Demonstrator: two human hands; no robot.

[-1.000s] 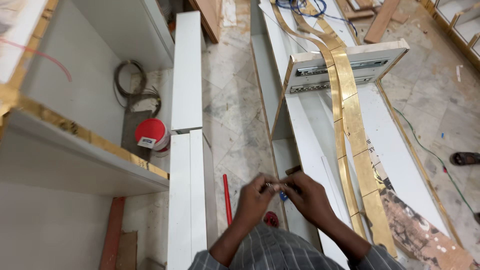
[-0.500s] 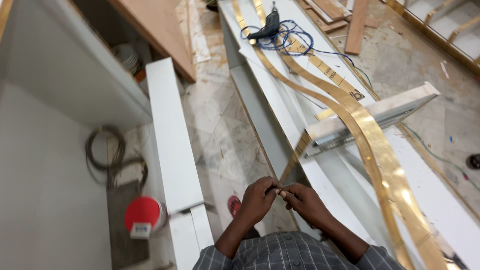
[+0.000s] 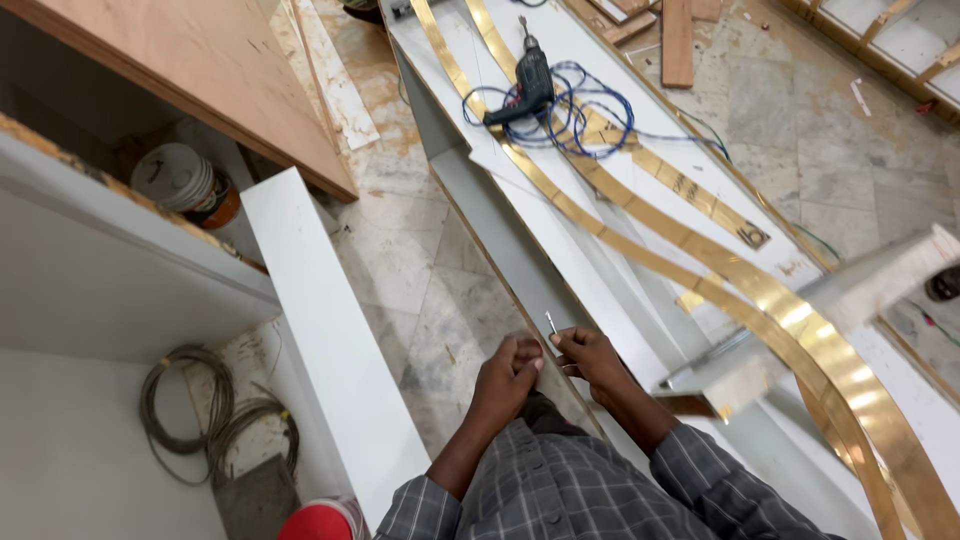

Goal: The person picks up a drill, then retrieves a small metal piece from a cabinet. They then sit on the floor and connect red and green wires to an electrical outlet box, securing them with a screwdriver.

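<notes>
Left hand: we have our left hand [image 3: 510, 372] curled shut, fingertips pinched against the right hand, just off the near edge of the long white panel [image 3: 560, 260].
Right hand: our right hand [image 3: 588, 355] is closed narrow on a small thin metal piece [image 3: 551, 322], likely a screw or bit; we cannot tell which.
Metal piece: it pokes up between the two hands, touching the right fingertips.
Handling: we judge it light, stiff and slippery, easy to drop; best pinched low on its shaft.
Beyond the hands: gold strips [image 3: 700, 255] curve along the panel, to the right and ahead.
Far: a drill [image 3: 528, 85] with blue cable [image 3: 590, 110] lies well ahead.
Left side: a wire coil [image 3: 200, 410] lies well apart from our left hand.
</notes>
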